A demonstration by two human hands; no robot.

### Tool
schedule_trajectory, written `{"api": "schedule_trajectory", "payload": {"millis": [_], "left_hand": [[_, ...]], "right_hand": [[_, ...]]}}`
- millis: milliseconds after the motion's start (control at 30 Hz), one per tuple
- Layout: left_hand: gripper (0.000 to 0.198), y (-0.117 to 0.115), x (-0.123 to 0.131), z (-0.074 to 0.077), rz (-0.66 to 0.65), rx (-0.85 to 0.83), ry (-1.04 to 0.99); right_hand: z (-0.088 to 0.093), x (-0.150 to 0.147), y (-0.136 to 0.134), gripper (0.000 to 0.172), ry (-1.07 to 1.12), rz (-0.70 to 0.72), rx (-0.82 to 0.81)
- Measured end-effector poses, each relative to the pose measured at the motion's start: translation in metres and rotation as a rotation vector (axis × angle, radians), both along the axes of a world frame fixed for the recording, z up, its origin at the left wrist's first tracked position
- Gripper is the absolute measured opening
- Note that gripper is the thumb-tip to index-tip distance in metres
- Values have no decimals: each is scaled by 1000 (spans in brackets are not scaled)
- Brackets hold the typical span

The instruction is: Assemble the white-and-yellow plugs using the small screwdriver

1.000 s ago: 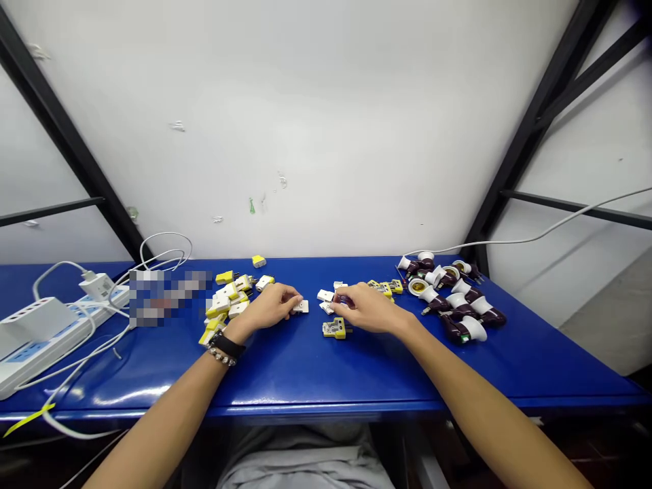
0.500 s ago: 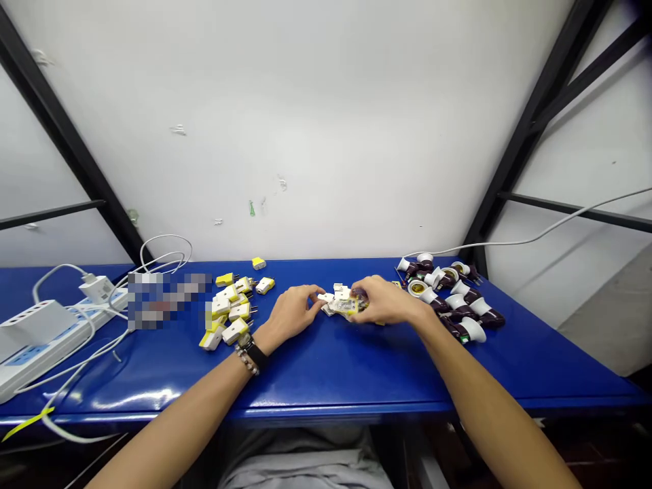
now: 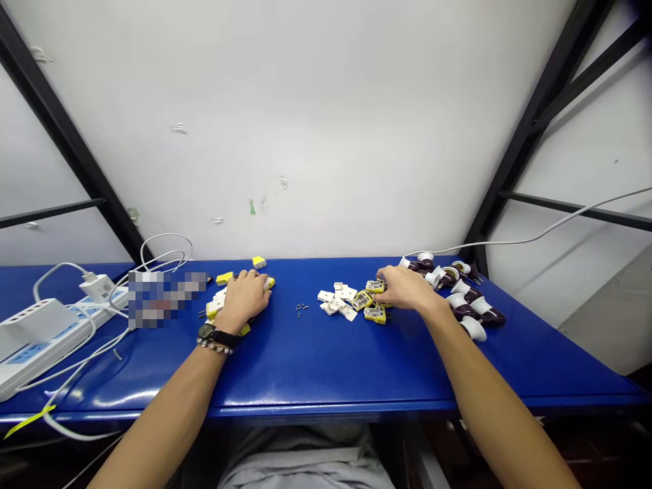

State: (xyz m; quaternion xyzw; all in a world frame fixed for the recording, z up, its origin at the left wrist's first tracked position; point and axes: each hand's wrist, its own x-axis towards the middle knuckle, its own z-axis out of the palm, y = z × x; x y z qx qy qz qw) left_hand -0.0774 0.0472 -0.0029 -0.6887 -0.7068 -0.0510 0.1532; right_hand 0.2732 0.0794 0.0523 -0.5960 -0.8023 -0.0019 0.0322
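My left hand (image 3: 246, 299) lies over a pile of white-and-yellow plugs (image 3: 219, 299) on the left, fingers curved but apart, thumb near the plug (image 3: 269, 282) at the pile's right edge. It hides much of the pile. My right hand (image 3: 405, 288) reaches in at the right side of several opened yellow plug halves (image 3: 375, 314) with bare metal parts inside. Its thumb and forefinger are apart beside an opened plug (image 3: 375, 286). White plug covers (image 3: 338, 302) lie loosely heaped left of these halves. Several small screws (image 3: 302, 308) lie between the hands.
Dark brown and white lamp holders (image 3: 466, 305) crowd the right of the blue table (image 3: 326, 373). On the left lie a white power strip (image 3: 61, 336) and looping white cables (image 3: 92, 353). One yellow plug (image 3: 259, 262) sits near the wall. Black frame posts (image 3: 514, 170) stand at both sides.
My left hand has moved left from the white covers to the plug pile. My right hand has shifted right with the opened plug, uncovering the covers and opened halves; the screws now show.
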Motion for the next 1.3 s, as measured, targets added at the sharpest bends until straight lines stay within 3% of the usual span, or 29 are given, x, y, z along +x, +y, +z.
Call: {"api": "schedule_trajectory", "payload": {"millis": [100,267,467,567,633,733,867,1033,1300], "left_hand": [[34,3,0,-2,12,-5,35],[31,12,0,-1,44,-7,9],[35,12,1,4,39,37,-41],[30,8,4,9,9,89,-149],[27,3,11,12,-83,116,-337],[27,-8,30,13,-382,60,-669],[24,-26,64,7,-669,-137,-837],[21,-34,81,-3,-732,-253,-843],[23,-33,82,-8,-755,-250,-800]], "right_hand": [[-1,-1,0,51,44,15,33],[3,-6,-4,31,224,79,149],[5,-15,-8,37,536,153,463],[3,-18,-9,42,722,214,541],[2,-21,-11,45,855,223,513],[-2,-31,-17,48,1106,237,368],[-11,-50,-30,47,1343,357,147],[-29,-69,-42,38,1210,491,14],[-36,-73,-42,31,1019,534,53]]}}
